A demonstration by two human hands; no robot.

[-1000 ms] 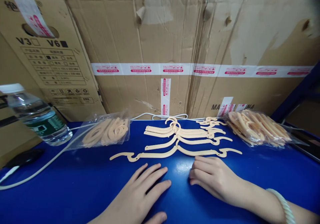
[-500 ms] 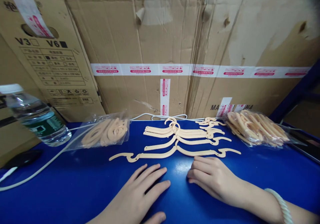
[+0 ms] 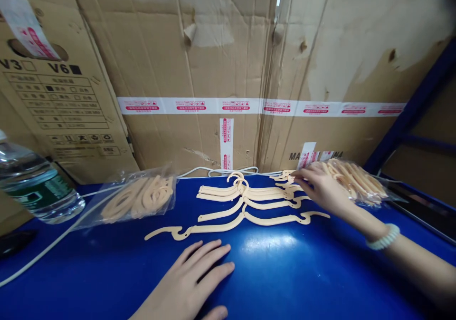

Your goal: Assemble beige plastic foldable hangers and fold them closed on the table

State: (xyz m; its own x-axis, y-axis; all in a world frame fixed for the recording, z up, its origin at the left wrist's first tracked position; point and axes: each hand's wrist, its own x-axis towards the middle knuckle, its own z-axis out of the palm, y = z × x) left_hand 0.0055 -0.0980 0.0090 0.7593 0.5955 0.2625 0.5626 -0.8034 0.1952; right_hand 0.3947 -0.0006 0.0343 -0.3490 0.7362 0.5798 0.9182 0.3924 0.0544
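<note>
My left hand [image 3: 188, 279] lies open on the blue table, palm down and fingers spread, just in front of the nearest beige folding hanger [image 3: 217, 227]. That hanger is laid out wide, its hooked end pieces stretching to both sides. Behind it, several more hangers [image 3: 221, 210] overlap in a row, with their hooks [image 3: 235, 177] at the back. My right hand [image 3: 322, 187] reaches over the small hooked end pieces [image 3: 281, 179] at the back right. Its fingers are partly bent and point left, apart from the thumb; whether the tips touch a piece is unclear.
A clear bag of beige hanger parts [image 3: 138, 198] lies at the left, and a fuller bag [image 3: 359, 182] at the right. A water bottle [image 3: 35, 187], a black mouse [image 3: 16, 244] and a white cable [image 3: 46, 253] are on the left. Cardboard [image 3: 178, 72] stands behind the table.
My right hand has gone from the table in front of the hangers to the small end pieces at the back right. My left hand stays in place. The view has shifted slightly right.
</note>
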